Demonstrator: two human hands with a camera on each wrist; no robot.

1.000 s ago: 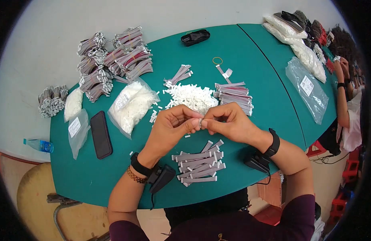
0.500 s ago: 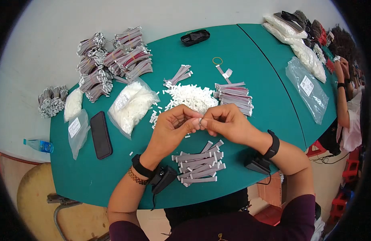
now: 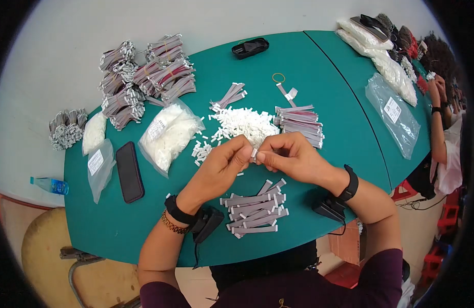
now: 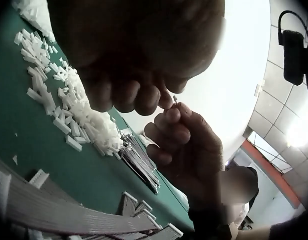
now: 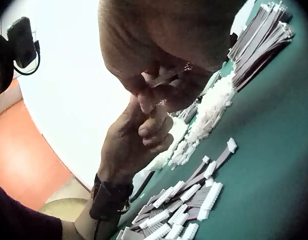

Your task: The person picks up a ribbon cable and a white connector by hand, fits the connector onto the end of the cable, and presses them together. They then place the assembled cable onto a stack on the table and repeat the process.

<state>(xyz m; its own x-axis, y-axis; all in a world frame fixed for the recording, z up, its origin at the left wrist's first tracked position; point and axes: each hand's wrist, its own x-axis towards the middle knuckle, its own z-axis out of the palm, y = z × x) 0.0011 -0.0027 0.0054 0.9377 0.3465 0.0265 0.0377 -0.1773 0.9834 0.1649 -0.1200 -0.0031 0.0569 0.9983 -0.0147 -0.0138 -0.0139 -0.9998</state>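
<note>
Above the near part of the table, the right hand (image 3: pixel 298 158) pinches a small white connector (image 3: pixel 254 153) between thumb and fingertips. From the other side, the left hand (image 3: pixel 219 167) has its curled fingers against the connector, its thumb bent up beside it. The left wrist view shows a tiny pale end (image 4: pixel 175 99) where both hands' fingertips meet. Part of the piece is hidden by fingers. Below the hands lie loose grey ribbon cables (image 3: pixel 252 208) with white ends. Behind them is a heap of white connectors (image 3: pixel 242 123), with stacked cables (image 3: pixel 301 123) to its right.
Bundled cables (image 3: pixel 165 66) are piled at the back left. Bags of white parts (image 3: pixel 170 133), a phone (image 3: pixel 130 172) and an emptier bag (image 3: pixel 99 167) lie at the left. A black case (image 3: pixel 250 47) sits at the back; another person's arm (image 3: pixel 436 120) shows at the right.
The left thumb has shifted up and left from the connector, which shows more plainly between the hands. The right hand stays nearly in place.
</note>
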